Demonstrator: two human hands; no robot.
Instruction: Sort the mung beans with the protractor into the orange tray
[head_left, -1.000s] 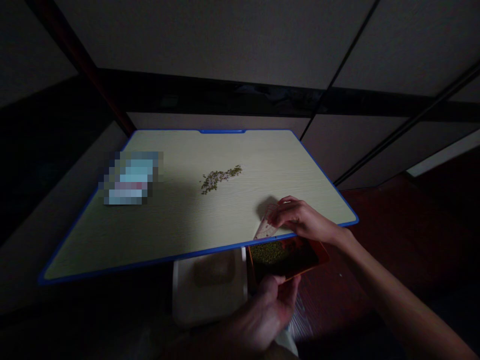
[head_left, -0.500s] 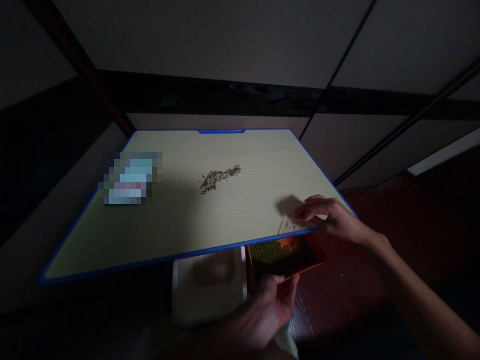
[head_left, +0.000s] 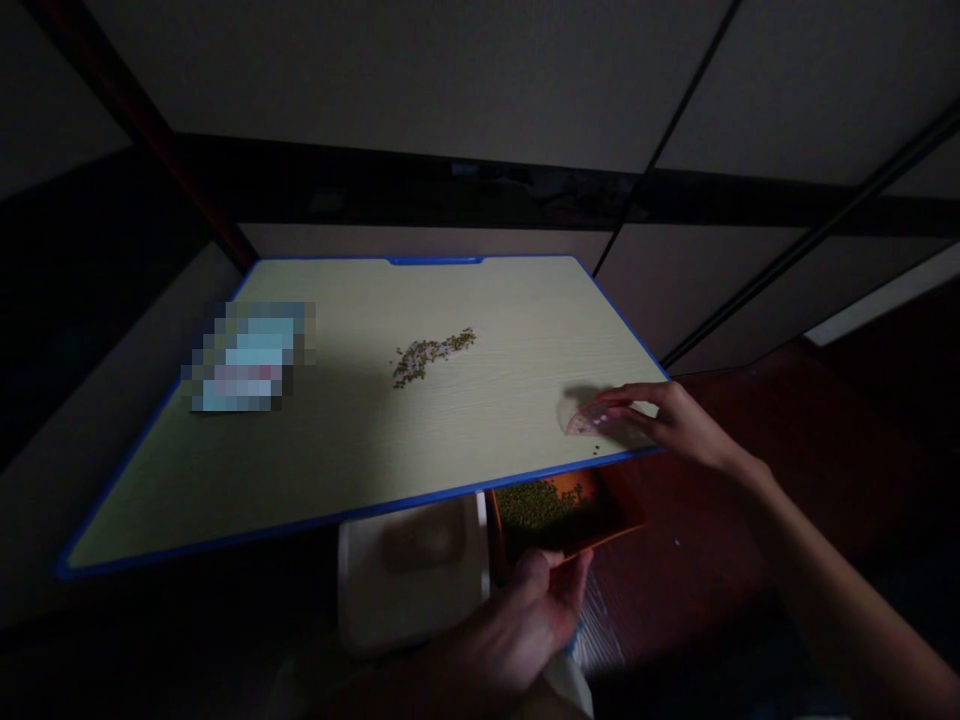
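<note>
My left hand (head_left: 544, 610) grips the near rim of an orange box (head_left: 619, 515), held just below the front edge of the folding table (head_left: 322, 440). Small green beans (head_left: 531, 505), like mung beans, fill mostly the box's left side. Between the fingers of my right hand (head_left: 671, 420) is a thin see-through plastic piece (head_left: 582, 418) with reddish marks, close over the tabletop near its front right edge. Two or so loose beans (head_left: 596, 450) lie just beside it. Farther off, a strip of green beans mixed with paler bits (head_left: 429, 355) is spread on the table's middle.
A whitish tub (head_left: 412, 605) stands below the table's front edge, left of the orange box. At the table's left lies a blurred-out flat item (head_left: 247, 360). Cabinet panels (head_left: 420, 80) rise behind, and a reddish floor (head_left: 720, 530) shows at right.
My right hand has lifted the plastic piece slightly back from the table's front edge, uncovering a few beans there. The left hand and orange box stay put; the view shifts a little.
</note>
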